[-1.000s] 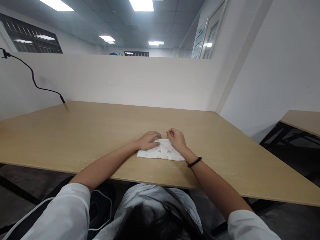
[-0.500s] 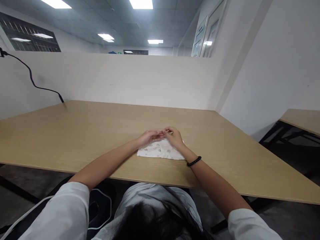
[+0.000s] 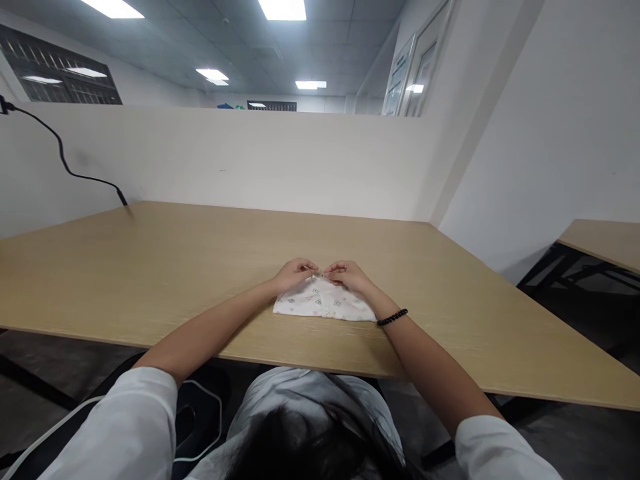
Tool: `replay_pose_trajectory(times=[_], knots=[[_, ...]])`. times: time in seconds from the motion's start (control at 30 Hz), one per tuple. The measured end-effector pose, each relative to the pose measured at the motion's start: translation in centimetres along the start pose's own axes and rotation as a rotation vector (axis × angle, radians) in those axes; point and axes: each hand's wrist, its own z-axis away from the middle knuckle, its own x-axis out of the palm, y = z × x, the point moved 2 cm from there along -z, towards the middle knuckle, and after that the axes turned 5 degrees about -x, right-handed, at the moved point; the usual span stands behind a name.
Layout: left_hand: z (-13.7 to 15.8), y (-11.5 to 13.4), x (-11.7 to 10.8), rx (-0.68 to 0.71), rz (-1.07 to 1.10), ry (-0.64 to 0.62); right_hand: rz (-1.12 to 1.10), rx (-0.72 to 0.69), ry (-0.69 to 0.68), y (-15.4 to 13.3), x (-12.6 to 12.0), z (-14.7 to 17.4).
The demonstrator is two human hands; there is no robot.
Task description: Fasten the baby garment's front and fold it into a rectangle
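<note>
A white cloth piece [image 3: 320, 303] with small scattered prints lies on the wooden table in front of me, its lower edge nearly straight. Whether it is a garment I cannot tell. My left hand [image 3: 297, 273] is closed in a pinch at the cloth's far edge, left of its middle. Just across a small gap, my right hand [image 3: 347, 275] pinches the same far edge, its fingertips close to those of the left. A little of the edge shows between the two pinches. The fingers hide the rest of that upper edge.
The wooden table [image 3: 210, 247] reaches to a white partition [image 3: 280, 167]. A black cable [image 3: 75, 175] hangs down to the table's back left corner. Another table [image 3: 605, 241] stands at the right. A black bead bracelet [image 3: 393, 318] circles my right wrist.
My hands were touching at the fingertips; now they are slightly apart, each at the cloth's far edge. The right hand has shifted a little right and nearer. The cloth has barely moved.
</note>
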Motion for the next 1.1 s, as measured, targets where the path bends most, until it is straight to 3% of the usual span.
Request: replay_pose_trajectory(times=[0.17,0.4,0.73,1.1], knots=[[0.3,0.1,0.1,0.143,-0.287,-0.007,0.170,0.023,-0.073,0.0,0.0,-0.2],[0.7,0.3,0.4,0.263,-0.431,-0.035,0.327,-0.025,-0.075,0.9,-0.5,-0.9],[0.5,-0.2,0.5,0.341,-0.484,-0.099,0.449,-0.070,-0.047,1.5,-0.6,-1.1],[0.4,-0.3,0.6,0.355,-0.484,-0.110,0.386,-0.086,-0.039,1.6,-0.3,-1.1]])
